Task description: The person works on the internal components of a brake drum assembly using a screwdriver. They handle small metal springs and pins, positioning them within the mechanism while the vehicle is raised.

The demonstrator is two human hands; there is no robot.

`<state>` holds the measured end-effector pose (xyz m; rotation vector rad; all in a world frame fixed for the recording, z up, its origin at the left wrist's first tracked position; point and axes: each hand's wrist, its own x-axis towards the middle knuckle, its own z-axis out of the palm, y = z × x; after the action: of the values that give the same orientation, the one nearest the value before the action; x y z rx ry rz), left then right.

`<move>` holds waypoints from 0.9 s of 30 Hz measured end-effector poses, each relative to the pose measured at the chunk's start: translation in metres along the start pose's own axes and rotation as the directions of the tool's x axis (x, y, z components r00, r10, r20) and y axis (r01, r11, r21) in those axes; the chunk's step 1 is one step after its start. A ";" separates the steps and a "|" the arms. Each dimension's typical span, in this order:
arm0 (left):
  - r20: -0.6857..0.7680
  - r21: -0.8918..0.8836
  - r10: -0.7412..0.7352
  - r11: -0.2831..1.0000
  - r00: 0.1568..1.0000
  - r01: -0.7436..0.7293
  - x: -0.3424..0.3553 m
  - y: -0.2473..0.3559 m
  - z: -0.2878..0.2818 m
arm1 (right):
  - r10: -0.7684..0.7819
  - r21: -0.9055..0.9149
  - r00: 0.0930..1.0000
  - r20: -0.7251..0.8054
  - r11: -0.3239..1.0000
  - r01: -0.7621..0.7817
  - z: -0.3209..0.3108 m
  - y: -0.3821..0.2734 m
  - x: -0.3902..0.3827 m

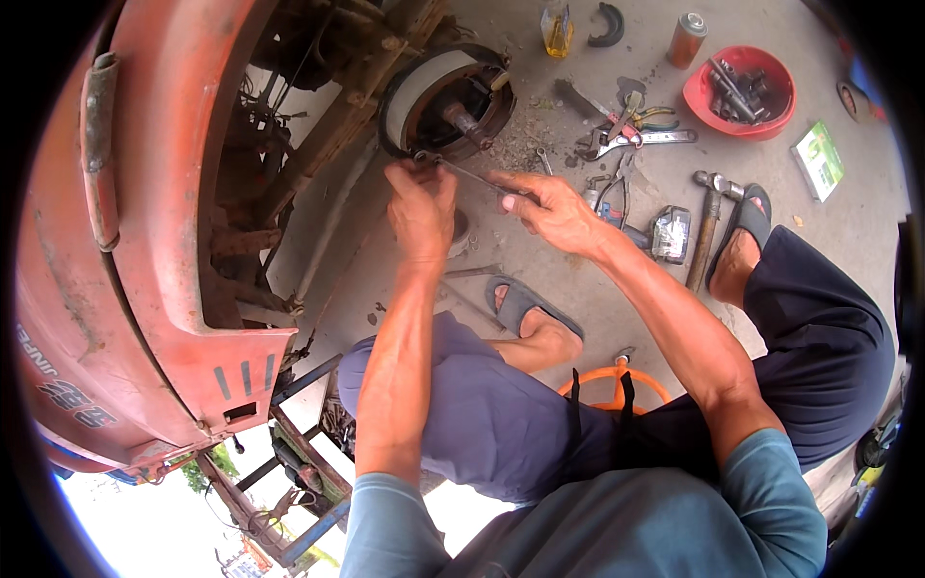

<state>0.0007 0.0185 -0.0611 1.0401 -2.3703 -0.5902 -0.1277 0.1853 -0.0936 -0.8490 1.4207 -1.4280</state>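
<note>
Side by side, both my hands are raised in front of the wheel brake assembly (395, 106), which has a curved shoe and a central axle stub (465, 123). My right hand (557, 214) is closed round one end of a slender metal tool (469, 174); its exact kind is unclear. The tool slants up-left to my left hand (424, 212), whose fingers pinch a small dark metal part (424, 156) at its far end. My fingers partly hide that part, so its kind does not show.
A red vehicle body (159, 212) stands at left. On the floor lie pliers (624, 183), an adjustable wrench (646, 140), a hammer (711, 217) and a cordless tool's battery (671, 234). Farther back are a red bowl of metal parts (782, 106), a can (687, 40) and a bottle (557, 31).
</note>
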 end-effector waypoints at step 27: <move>0.138 -0.542 -0.475 0.698 0.869 0.468 0.008 0.035 -0.011 | 0.376 -0.750 0.918 -0.130 0.568 -0.339 0.030 0.111 -0.068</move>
<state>-0.0165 0.0321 -0.0307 1.3466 -1.7040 -1.3680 -0.0612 0.2481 -0.1909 -1.0008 2.0648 -0.4349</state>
